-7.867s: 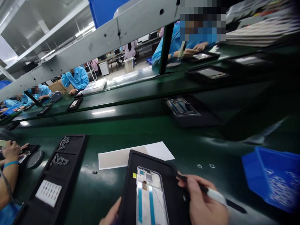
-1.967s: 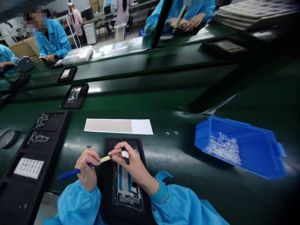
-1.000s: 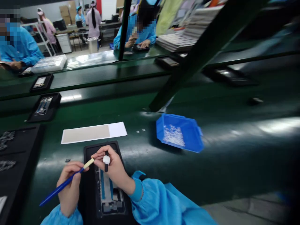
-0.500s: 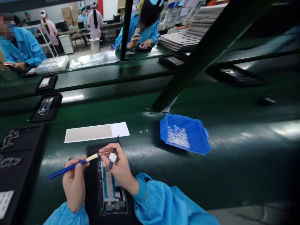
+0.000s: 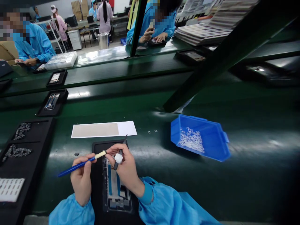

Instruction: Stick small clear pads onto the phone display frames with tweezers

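A phone frame [image 5: 116,187] with blue strips lies in a black holder tray [image 5: 98,187] at the near edge of the green bench. My left hand [image 5: 81,179] grips a blue stick with a cream tip [image 5: 79,165]; the tip points right, to the fingers of my right hand. My right hand [image 5: 126,168] rests over the top of the phone frame and holds black tweezers with a white band [image 5: 118,157], their point sticking up past the tray's far edge.
A blue bin [image 5: 199,137] of small clear parts sits to the right. A white and tan sheet [image 5: 103,129] lies beyond the tray. A black parts tray [image 5: 14,168] stands at the left. More holders [image 5: 53,101] ride the belt; other people in blue coats work opposite.
The view has shifted slightly, so the bin and sheet sit further right. Both hands keep their grip; the stick's tip stays against the right fingers over the phone frame.
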`<action>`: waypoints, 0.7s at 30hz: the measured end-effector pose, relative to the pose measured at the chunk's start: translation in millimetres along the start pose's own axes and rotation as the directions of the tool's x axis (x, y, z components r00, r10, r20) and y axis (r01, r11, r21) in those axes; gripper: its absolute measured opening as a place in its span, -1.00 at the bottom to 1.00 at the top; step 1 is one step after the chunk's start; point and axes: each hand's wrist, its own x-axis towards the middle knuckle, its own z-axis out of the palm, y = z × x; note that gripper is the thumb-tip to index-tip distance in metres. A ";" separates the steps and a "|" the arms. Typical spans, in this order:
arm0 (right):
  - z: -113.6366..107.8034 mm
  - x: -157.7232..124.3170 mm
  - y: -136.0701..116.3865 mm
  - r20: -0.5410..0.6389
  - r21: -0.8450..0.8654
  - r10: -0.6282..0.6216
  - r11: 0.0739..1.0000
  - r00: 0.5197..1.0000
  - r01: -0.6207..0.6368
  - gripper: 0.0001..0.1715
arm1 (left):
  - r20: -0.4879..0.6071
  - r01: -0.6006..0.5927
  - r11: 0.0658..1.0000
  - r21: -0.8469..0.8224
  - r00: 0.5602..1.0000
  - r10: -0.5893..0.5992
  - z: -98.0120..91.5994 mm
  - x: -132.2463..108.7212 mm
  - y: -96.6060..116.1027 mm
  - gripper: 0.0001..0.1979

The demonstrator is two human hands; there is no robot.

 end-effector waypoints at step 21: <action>-0.3 -0.7 0.3 0.009 -0.031 0.037 0.999 0.999 -0.037 -0.80 | 0.021 -0.146 0.983 0.110 0.989 0.144 3.9 -3.9 8.0 -0.91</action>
